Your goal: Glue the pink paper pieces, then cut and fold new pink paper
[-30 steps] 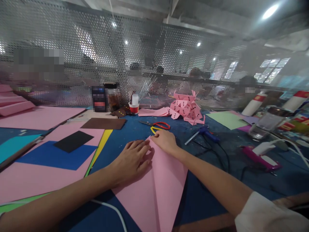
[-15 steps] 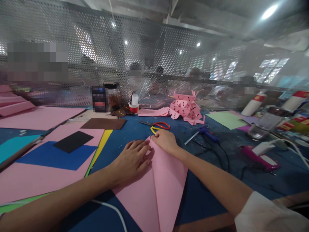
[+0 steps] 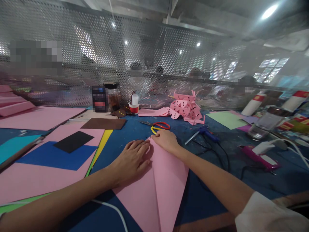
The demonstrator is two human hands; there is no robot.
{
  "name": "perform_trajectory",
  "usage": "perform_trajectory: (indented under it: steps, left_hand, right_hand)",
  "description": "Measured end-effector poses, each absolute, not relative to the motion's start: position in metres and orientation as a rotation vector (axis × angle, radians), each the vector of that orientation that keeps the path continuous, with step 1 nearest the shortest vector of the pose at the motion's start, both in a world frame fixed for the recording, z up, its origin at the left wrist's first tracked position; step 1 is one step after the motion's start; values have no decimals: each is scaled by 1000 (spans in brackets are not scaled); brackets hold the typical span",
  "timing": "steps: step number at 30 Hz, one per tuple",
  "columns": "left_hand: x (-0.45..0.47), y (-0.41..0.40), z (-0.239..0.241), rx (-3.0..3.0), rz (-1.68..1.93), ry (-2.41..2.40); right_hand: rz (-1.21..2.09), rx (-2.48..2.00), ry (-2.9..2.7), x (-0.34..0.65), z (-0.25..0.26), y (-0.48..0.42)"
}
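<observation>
A sheet of pink paper (image 3: 166, 180), folded over along a slanting line, lies in front of me with its narrow tip pointing away. My left hand (image 3: 132, 161) rests flat on its left part, fingers stretched toward the tip. At that tip my right hand (image 3: 166, 140) is closed, its curled fingers pressing on the folded edge; the fingertips are partly hidden. Just beyond my right hand lie scissors (image 3: 161, 125) with red and yellow handles, blades pointing left.
To the right are a blue glue gun (image 3: 209, 133), a magenta glue gun (image 3: 262, 158) with cords, and a clear jar (image 3: 265, 122). Cut pink pieces (image 3: 187, 108) are heaped behind. Coloured sheets (image 3: 48, 180) cover the left side. A perforated metal screen (image 3: 145, 42) stands at the back.
Both hands stay almost where they were on the pink paper. The right flap's outer edge has shifted very slightly to the right.
</observation>
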State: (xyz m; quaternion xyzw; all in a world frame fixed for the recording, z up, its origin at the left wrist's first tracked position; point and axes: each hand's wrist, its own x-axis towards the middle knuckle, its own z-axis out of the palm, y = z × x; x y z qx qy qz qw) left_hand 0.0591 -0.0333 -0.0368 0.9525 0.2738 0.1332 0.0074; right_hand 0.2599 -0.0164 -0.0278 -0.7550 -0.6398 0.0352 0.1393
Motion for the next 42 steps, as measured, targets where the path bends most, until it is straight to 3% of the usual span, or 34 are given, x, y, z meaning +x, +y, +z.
perform_trajectory:
  steps: [42]
  left_hand:
    - [58,-28,-43,3009,367,894]
  right_hand:
    - [140,-2207,-1829,258,-23,-25]
